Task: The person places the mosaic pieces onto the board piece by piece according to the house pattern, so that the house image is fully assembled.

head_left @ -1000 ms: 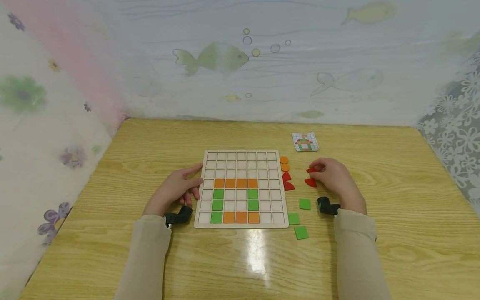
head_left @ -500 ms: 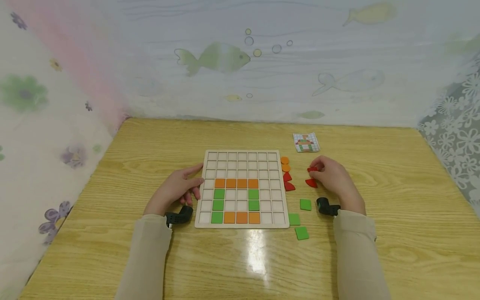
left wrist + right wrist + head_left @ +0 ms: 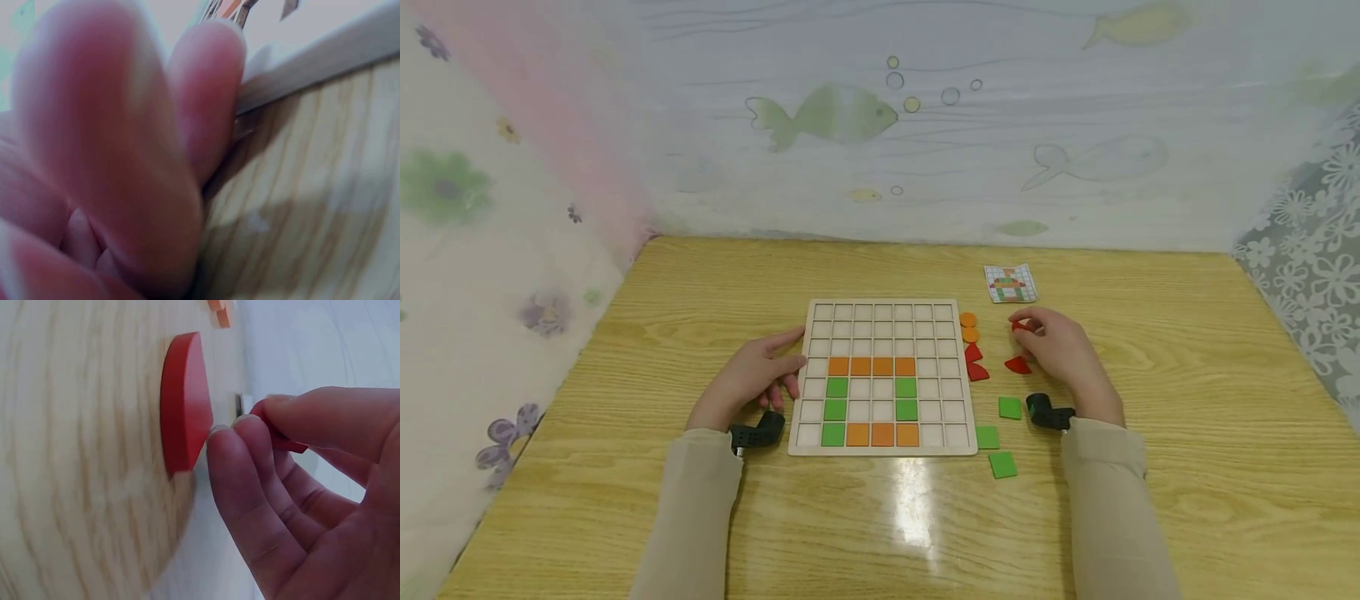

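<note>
Pinching a red piece between thumb and fingertips, the right hand in the head view is right of the grid board, past the orange discs, while the left hand touches the board's left edge with relaxed fingers. In the left wrist view, the same hand shows blurred beside the grid board's rim; in the right wrist view, another red piece, also right of the grid board, lies on the table
</note>
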### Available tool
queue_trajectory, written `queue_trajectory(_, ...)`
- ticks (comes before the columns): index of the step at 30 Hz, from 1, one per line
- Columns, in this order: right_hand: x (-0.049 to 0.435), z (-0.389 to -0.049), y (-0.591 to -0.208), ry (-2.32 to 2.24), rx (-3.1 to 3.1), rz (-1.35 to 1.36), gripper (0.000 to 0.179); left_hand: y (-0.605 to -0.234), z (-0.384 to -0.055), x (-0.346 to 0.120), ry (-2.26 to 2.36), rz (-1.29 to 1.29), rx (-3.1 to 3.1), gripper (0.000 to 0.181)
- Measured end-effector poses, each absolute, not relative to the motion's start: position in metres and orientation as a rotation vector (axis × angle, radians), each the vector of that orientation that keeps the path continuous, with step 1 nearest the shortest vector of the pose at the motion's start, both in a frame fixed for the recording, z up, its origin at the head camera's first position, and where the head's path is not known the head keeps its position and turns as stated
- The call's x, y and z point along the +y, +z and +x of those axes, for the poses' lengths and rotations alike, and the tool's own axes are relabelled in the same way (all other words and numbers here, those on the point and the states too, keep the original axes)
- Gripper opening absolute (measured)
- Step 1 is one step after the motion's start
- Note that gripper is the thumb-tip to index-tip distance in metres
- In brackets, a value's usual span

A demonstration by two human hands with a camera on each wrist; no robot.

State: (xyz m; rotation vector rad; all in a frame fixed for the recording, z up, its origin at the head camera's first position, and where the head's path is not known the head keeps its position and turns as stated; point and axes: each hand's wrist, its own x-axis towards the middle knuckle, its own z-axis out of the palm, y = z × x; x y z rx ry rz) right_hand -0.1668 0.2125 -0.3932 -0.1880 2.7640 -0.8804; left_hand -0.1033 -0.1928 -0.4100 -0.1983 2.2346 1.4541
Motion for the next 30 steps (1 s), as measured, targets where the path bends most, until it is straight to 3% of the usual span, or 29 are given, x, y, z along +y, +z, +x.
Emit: queue_trajectory(30, 0.139, -0.153, -0.375, -0.996, 2.642, -0.401, 0.012, -0.415, -0.104, -0.196, 1.485, -0.174, 2.232, 0.054)
